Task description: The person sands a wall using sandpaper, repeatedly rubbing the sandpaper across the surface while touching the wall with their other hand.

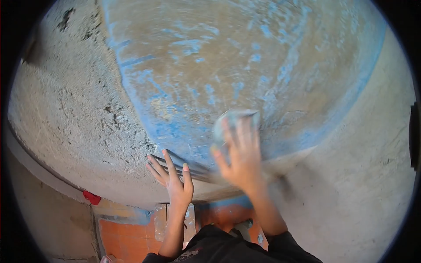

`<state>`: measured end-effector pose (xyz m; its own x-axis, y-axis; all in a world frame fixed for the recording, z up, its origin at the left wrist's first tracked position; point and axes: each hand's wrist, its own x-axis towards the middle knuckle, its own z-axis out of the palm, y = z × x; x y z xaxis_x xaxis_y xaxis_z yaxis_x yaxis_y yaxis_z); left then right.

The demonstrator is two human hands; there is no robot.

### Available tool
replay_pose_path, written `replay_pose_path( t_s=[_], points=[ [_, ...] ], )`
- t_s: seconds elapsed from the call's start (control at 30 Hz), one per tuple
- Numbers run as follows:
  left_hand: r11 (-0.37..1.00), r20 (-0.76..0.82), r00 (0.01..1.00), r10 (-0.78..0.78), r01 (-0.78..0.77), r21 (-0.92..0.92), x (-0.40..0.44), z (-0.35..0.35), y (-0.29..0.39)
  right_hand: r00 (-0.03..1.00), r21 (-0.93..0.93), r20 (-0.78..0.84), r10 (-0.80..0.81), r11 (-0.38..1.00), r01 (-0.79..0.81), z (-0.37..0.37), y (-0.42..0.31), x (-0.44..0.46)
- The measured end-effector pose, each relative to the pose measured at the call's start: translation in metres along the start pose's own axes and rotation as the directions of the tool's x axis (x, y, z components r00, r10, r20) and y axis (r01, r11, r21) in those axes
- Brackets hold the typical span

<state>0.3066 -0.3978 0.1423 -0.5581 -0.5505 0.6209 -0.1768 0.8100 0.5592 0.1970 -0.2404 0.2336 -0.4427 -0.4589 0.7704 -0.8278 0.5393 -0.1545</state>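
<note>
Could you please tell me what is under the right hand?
Under the right hand is a pale, blurred piece of material, lying over the blue-streaked surface. The patch it covers and its own underside cannot be seen.

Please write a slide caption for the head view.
The right hand presses a pale, flat pad against a blue-streaked brown wall; left hand spread nearby.

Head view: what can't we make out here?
All in the head view:
Pale pad: underside faces away from the camera; the right hand covers part of it, and motion blurs its outline.
Right hand: fingertips motion-blurred, so the exact grip is unclear.
Blue-smeared surface: far end cut off by the picture's top edge.
Dark object at far right: cut off by the black lens border.
Red object at lower left: too small to identify.
</note>
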Motion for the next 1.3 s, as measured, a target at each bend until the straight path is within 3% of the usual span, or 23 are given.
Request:
replay_pose_path(
  t_s=[0.13,0.27,0.3,0.33,0.4,0.5,0.57,0.6,0.7,0.73,0.8,0.83,0.93,0.97,1.07,1.1,1.2,1.23,1.3],
  points=[
    [0.996,0.059,0.996,0.071,-0.068,-0.049,-0.005,0.011,0.018,0.948,0.089,-0.274,0.164,0.985,-0.145,0.022,0.021,-0.008],
    [0.981,0.104,0.981,0.164,-0.151,-0.12,-0.006,0.027,0.036,0.99,0.083,0.141,0.002,0.996,-0.014,0.042,0.018,-0.067],
    [0.977,0.107,0.978,0.18,-0.165,-0.136,-0.006,0.03,0.04,0.99,-0.017,0.099,0.099,0.995,-0.098,0.029,0.028,-0.062],
    [0.976,0.102,0.977,0.189,-0.176,-0.131,-0.006,0.033,0.044,0.981,0.032,-0.066,0.183,0.983,-0.182,0.019,0.05,-0.052],
    [0.973,0.09,0.974,0.208,-0.197,-0.116,-0.006,0.037,0.047,0.859,0.167,-0.376,0.347,0.937,-0.306,0.001,0.089,-0.034],
    [0.973,0.1,0.972,0.215,-0.203,-0.114,-0.006,0.044,0.058,0.832,0.129,-0.449,0.326,0.945,-0.301,0.011,0.105,-0.036],
    [0.965,0.105,0.963,0.249,-0.239,-0.105,-0.005,0.052,0.064,0.982,0.008,-0.142,0.122,0.993,-0.122,0.021,0.074,-0.064],
    [0.962,0.108,0.958,0.264,-0.254,-0.1,-0.005,0.056,0.068,0.999,-0.026,0.033,0.021,0.999,-0.02,0.023,0.065,-0.074],
    [0.974,0.136,0.967,0.216,-0.205,-0.092,-0.004,0.063,0.08,0.991,-0.107,0.004,0.131,0.986,-0.13,0.013,0.103,-0.074],
    [0.973,0.129,0.971,0.203,-0.186,-0.134,-0.005,0.065,0.085,0.953,-0.001,-0.155,0.26,0.965,-0.263,0.007,0.122,-0.067],
    [0.966,0.113,0.978,0.176,-0.149,-0.213,-0.005,0.07,0.094,0.753,0.265,-0.411,0.514,0.858,-0.441,-0.004,0.157,-0.05],
    [0.969,0.133,0.976,0.171,-0.142,-0.204,-0.005,0.074,0.098,0.745,0.27,-0.419,0.52,0.854,-0.444,-0.002,0.166,-0.049],
    [0.977,0.176,0.972,0.158,-0.127,-0.173,-0.005,0.089,0.113,0.979,0.022,-0.18,0.096,0.995,-0.093,0.005,0.136,-0.078],
    [0.979,0.18,0.972,0.153,-0.125,-0.159,-0.005,0.095,0.12,0.996,0.028,0.045,-0.083,0.996,0.082,-0.005,0.144,-0.082],
    [0.983,0.188,0.97,0.155,-0.133,-0.123,-0.007,0.112,0.136,0.978,-0.071,-0.179,0.109,0.99,-0.124,-0.028,0.197,-0.073],
    [0.984,0.186,0.97,0.157,-0.136,-0.119,-0.008,0.12,0.144,0.896,0.008,-0.362,0.256,0.962,-0.271,-0.037,0.218,-0.062],
    [0.976,0.219,0.959,0.183,-0.15,-0.157,-0.012,0.133,0.178,0.821,0.102,-0.497,0.28,0.959,-0.265,-0.049,0.25,-0.056],
    [0.975,0.228,0.956,0.185,-0.15,-0.163,-0.015,0.14,0.189,0.924,0.05,-0.353,0.146,0.989,-0.137,-0.058,0.243,-0.064],
    [0.976,0.241,0.953,0.182,-0.145,-0.165,-0.018,0.154,0.208,0.995,-0.017,-0.095,0.037,0.999,-0.038,-0.074,0.246,-0.075]
  ],
)
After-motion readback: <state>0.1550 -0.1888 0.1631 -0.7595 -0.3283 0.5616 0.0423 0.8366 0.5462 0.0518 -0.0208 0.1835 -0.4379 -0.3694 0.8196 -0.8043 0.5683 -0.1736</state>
